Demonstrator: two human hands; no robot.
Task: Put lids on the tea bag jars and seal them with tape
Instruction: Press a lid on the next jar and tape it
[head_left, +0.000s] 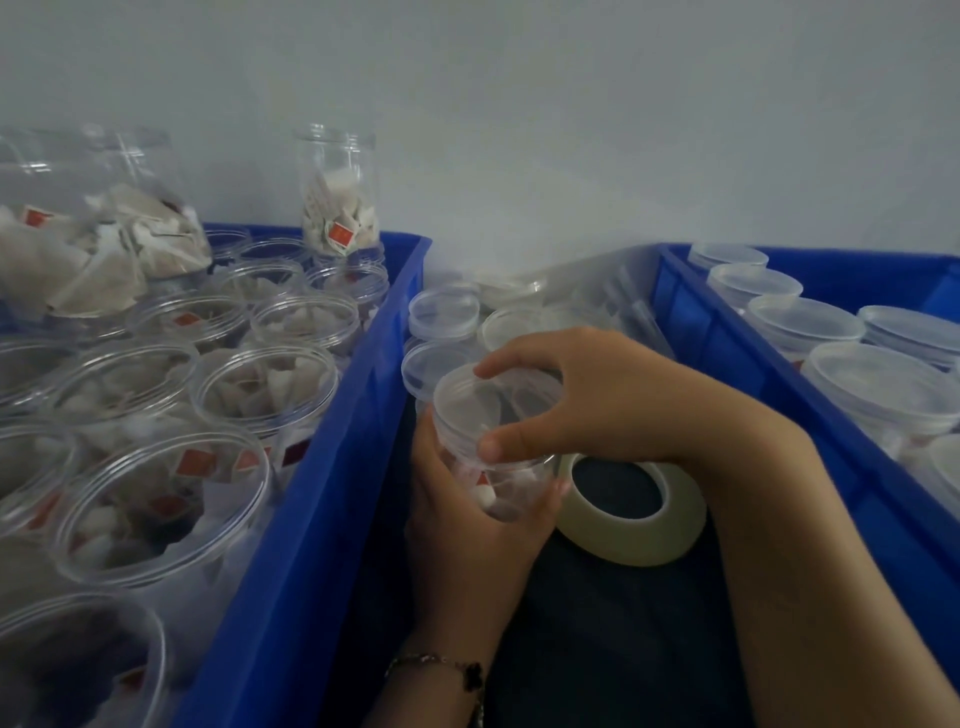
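My left hand (467, 530) grips a clear jar of tea bags (506, 480) from below, tilted toward me over my lap. My right hand (587, 395) holds a clear lid (485, 402) on the jar's mouth, thumb on the near rim and fingers over the far rim. A roll of pale tape (636, 527) lies flat on my lap just right of the jar, under my right wrist. Loose clear lids (444, 312) lie in a pile behind my hands.
A blue crate (332, 452) on the left holds several open jars of tea bags (265, 389), with one jar (340, 192) standing on top at the back. A second blue crate (727, 332) on the right holds several lidded jars (878, 389). A grey wall stands behind.
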